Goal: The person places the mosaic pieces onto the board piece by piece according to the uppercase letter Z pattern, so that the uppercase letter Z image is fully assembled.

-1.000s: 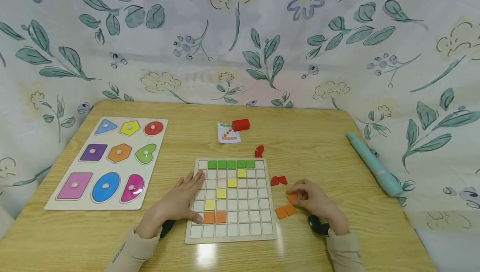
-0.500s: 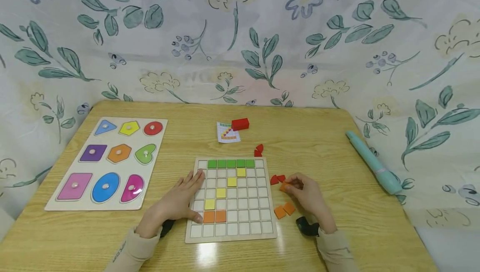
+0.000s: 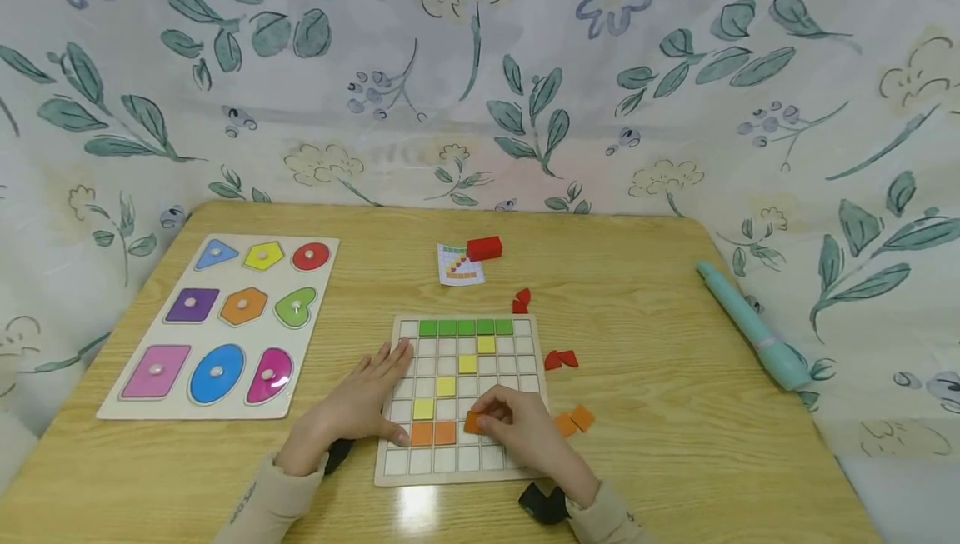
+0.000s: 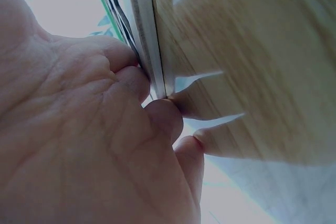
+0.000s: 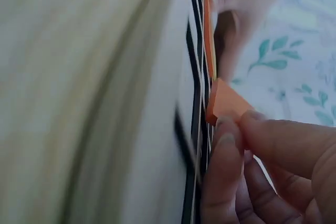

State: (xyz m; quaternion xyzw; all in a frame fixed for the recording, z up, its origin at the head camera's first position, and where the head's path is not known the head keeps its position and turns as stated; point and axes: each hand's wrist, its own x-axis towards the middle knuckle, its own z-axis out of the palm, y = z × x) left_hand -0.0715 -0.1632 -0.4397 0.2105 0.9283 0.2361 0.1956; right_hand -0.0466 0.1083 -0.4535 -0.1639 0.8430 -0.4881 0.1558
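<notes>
A wooden grid board [image 3: 390,469] lies on the table with a green row along its far side, a yellow diagonal and two orange square tiles [image 3: 433,433] near its front. My right hand [image 3: 525,431] pinches another orange square tile [image 3: 473,422] over the board, just right of those two. In the right wrist view, thumb and fingertips hold that tile [image 5: 228,103] by one end, close to the board's surface. My left hand [image 3: 360,398] rests along the board's left edge with its fingers spread. The left wrist view shows its fingertips beside the board's edge [image 4: 144,30].
Two loose orange tiles [image 3: 582,418] and several red pieces [image 3: 561,359] lie right of the board. Behind it are a printed pattern card [image 3: 461,267] and a red block [image 3: 484,248]. A shape puzzle [image 3: 217,319] is at left, a teal tube-like object [image 3: 753,327] at right.
My right hand has picked up an orange tile from beside the board and carried it left, over the grid. The left hand has stayed in place.
</notes>
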